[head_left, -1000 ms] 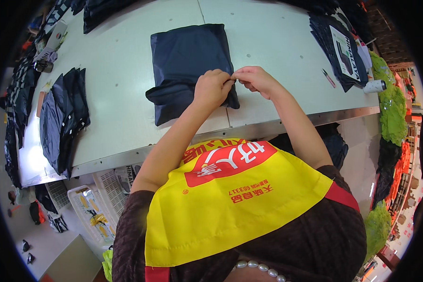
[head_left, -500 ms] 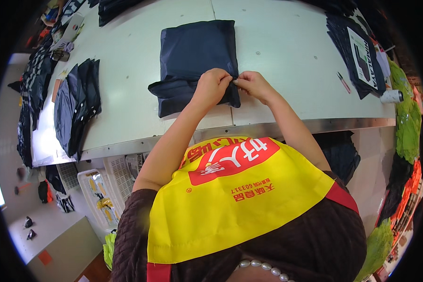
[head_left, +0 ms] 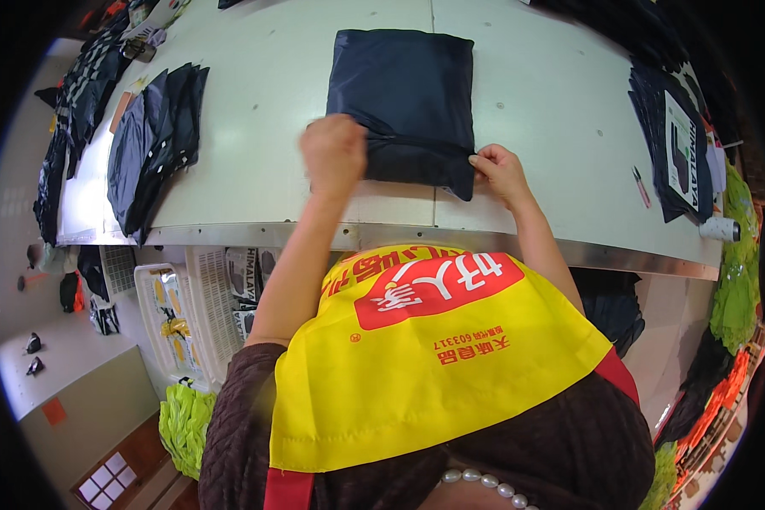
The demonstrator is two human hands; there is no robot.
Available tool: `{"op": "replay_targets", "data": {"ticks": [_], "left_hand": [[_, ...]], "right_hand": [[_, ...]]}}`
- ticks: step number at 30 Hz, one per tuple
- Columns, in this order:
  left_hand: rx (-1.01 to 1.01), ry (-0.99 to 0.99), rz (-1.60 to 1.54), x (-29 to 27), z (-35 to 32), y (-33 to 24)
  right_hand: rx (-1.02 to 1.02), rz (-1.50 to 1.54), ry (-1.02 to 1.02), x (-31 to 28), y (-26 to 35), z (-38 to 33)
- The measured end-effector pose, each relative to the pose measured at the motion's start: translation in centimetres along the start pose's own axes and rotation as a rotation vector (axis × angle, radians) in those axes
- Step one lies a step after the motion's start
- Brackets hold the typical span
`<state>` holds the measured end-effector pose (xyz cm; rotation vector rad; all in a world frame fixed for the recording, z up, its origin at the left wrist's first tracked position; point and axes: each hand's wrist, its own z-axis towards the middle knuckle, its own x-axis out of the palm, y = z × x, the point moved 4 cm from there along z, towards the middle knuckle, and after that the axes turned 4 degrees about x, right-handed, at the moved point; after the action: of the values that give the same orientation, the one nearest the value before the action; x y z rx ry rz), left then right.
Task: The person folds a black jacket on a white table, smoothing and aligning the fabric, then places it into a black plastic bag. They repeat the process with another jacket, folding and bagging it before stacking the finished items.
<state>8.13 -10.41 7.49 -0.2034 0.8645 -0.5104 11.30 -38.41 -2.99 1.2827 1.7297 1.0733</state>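
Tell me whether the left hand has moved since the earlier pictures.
Yes: the left hand has moved left, away from the table seam, toward the left edge of the dark package.

- Head view, left fisheye of the pair: we look down from the wearer's head, past the yellow apron (head_left: 433, 382) at the bottom.
- We face forward over the white table (head_left: 561, 153); upright, unmirrored, picture left = wearer's left.
- Close range: left hand (head_left: 336, 157) and right hand (head_left: 499, 174) sit at arm's reach, above mid-height, forearms (head_left: 289, 263) entering from below.
- Very wide: we get the near table edge (head_left: 450, 239) bowed, black corners all round.
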Motion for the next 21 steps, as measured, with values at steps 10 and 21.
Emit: {"op": "replay_targets", "data": {"ticks": [10,21], "left_hand": [[-1.110,0.278,-0.802,-0.8,-5.4,9.2],[-0.976,0.282,-0.884,1.5,-6.6,8.2]], "right_hand": [[-0.358,-0.643,-0.210,3.3,9.9,-2.1],[-0.826,-1.203,0.283,18.5,12.6,1.8]]}}
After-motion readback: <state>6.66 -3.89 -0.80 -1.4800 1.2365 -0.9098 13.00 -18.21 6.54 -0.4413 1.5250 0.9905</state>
